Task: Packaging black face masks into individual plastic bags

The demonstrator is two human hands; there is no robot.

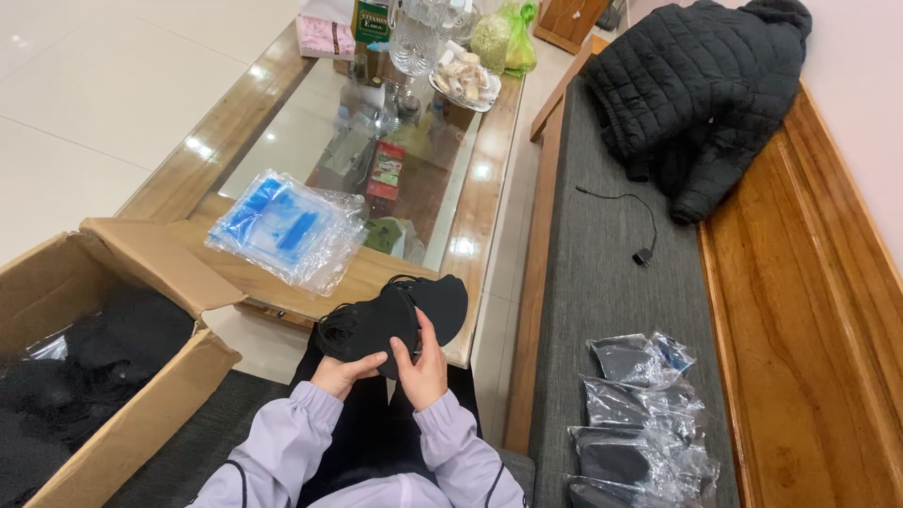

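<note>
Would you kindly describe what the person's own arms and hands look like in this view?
Both arms wear pale lilac, slightly shiny jacket sleeves with gathered elastic cuffs at the wrists and thin dark piping along the seams. The left hand and right hand are bare: no gloves, rings or watch show.

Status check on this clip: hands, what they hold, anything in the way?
Left hand and right hand both grip a stack of black masks over the lap. Empty clear bags on the table ahead. Nothing in the way.
</note>
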